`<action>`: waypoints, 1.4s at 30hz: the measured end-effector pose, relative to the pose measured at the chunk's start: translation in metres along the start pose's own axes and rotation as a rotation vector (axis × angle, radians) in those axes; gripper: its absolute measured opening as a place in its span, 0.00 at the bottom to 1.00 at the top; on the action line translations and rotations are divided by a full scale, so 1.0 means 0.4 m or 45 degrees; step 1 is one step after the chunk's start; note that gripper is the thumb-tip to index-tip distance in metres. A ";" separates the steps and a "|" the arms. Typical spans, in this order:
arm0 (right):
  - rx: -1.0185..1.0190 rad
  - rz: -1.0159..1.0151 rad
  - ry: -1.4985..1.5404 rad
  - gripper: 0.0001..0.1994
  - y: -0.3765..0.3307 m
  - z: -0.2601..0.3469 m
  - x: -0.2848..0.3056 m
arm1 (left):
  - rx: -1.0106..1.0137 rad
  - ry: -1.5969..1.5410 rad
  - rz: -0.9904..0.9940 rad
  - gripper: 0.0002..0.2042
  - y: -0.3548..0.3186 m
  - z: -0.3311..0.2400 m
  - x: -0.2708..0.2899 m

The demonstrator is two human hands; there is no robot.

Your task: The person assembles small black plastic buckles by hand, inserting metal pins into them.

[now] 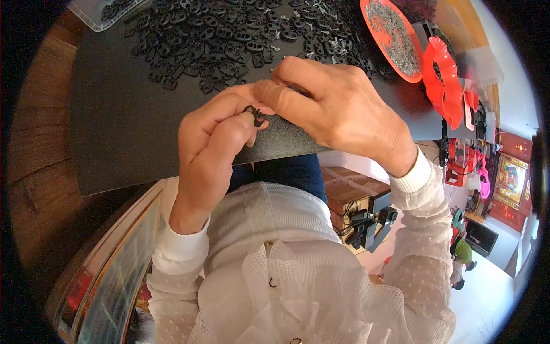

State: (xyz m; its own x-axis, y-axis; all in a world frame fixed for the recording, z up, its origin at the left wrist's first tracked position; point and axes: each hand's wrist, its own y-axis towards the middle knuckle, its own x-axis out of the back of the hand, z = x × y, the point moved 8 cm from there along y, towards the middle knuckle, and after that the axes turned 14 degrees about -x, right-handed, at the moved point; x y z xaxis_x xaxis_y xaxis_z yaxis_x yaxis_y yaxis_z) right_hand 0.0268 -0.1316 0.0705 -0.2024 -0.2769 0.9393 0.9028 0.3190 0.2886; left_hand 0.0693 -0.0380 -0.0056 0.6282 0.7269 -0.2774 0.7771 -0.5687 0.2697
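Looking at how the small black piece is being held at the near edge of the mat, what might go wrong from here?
The small black clip is pinched between the left hand and right hand right at the near edge of the black mat; if it slips, it would likely fall into the lap or onto the floor. The right forearm lies close to the red dish of metal bits, so a wide sweep might tip it.

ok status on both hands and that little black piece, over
Left hand pinching small black clip in its fingers. Right hand meets it, fingertips on the clip. Pile of black clips behind, nothing in the way.
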 end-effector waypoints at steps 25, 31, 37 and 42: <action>-0.572 0.210 0.982 0.08 -0.012 -0.059 -0.012 | -0.006 0.131 0.142 0.07 -0.001 -0.012 -0.023; -0.569 0.247 0.995 0.10 -0.005 -0.052 -0.020 | -0.052 0.194 0.138 0.07 -0.002 -0.025 -0.026; -0.496 0.246 0.934 0.09 -0.001 -0.048 -0.016 | -0.041 0.181 0.172 0.07 -0.006 -0.018 -0.032; -0.485 0.249 0.911 0.11 -0.003 -0.051 -0.005 | -0.069 0.212 0.208 0.08 -0.003 -0.021 -0.030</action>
State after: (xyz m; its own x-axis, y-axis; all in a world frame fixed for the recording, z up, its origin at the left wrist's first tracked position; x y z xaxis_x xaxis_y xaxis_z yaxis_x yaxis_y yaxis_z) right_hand 0.0337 -0.1498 0.0645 0.1449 -0.7983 0.5845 0.9893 0.1278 -0.0706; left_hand 0.0604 -0.0426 0.0052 0.7268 0.6832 -0.0710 0.6598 -0.6656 0.3488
